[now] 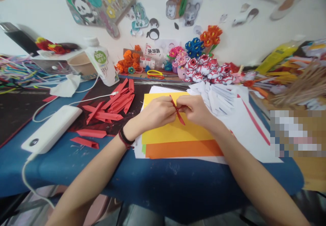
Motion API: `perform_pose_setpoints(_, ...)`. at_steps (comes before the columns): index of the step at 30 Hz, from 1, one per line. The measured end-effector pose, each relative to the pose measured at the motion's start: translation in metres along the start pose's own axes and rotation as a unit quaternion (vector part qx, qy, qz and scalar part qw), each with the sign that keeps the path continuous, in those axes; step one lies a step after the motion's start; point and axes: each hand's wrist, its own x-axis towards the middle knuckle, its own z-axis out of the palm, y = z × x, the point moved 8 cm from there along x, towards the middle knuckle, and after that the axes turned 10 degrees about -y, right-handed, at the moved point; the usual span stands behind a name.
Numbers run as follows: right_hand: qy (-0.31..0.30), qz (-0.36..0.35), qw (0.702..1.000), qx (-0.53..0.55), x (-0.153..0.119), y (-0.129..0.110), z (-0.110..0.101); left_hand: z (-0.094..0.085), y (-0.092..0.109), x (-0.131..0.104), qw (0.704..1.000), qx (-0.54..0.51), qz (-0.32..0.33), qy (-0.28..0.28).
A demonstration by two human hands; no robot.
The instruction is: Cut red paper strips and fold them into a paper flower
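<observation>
Both hands meet over a yellow sheet of paper point(158, 131) and pinch one small folded red paper piece point(181, 118). My left hand point(162, 110) has its fingers closed on the piece from the left. From the right, my right hand point(195, 109) closes on it with curled fingers. Part of the piece is hidden behind the fingers; a pointed end sticks out below and another above. Beneath the yellow sheet lies an orange sheet point(183, 149). To the left is a pile of folded red paper strips point(119, 100), and folded white strips point(214, 97) lie beyond my right hand.
A white power bank point(52, 129) with cables sits at the left. Along the wall stand a white bottle point(102, 61), a paper cup point(81, 64), orange flowers point(211, 36) and red-white paper flowers point(203, 70). Yellow-handled pliers point(155, 73) lie at the back. Brown sticks point(300, 83) are at right.
</observation>
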Motion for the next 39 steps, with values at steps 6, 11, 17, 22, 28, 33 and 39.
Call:
perform_pose_setpoints(6,-0.007,0.026,0.999,-0.022,-0.001,0.006,0.002,0.006,-0.004,0.0,1.0,-0.004,-0.002,-0.006)
perform_pose_setpoints(11,-0.014,0.07,0.997,-0.022,-0.001,0.019,-0.004,0.004,-0.016,-0.004,0.998,0.013,-0.051,-0.019)
perform_pose_setpoints(17,0.037,0.1,0.994,0.036,-0.004,0.032,-0.018,0.005,-0.036,-0.01,0.993,0.024,-0.109,-0.028)
perform_pose_setpoints(22,0.087,0.138,0.985,0.054,-0.01,0.038,-0.02,0.004,-0.035,-0.009,0.993,-0.006,-0.114,-0.006)
perform_pose_setpoints(28,0.111,0.132,0.982,0.081,-0.008,0.033,-0.025,-0.007,-0.041,-0.014,0.984,0.014,-0.172,0.048)
perform_pose_setpoints(33,0.199,0.197,0.957,0.071,-0.016,0.043,-0.038,-0.013,-0.052,-0.024,0.96,0.002,-0.248,0.131)
perform_pose_setpoints(39,0.054,0.221,0.957,0.178,-0.006,0.046,0.002,-0.009,-0.045,-0.026,0.943,-0.022,-0.277,0.182)
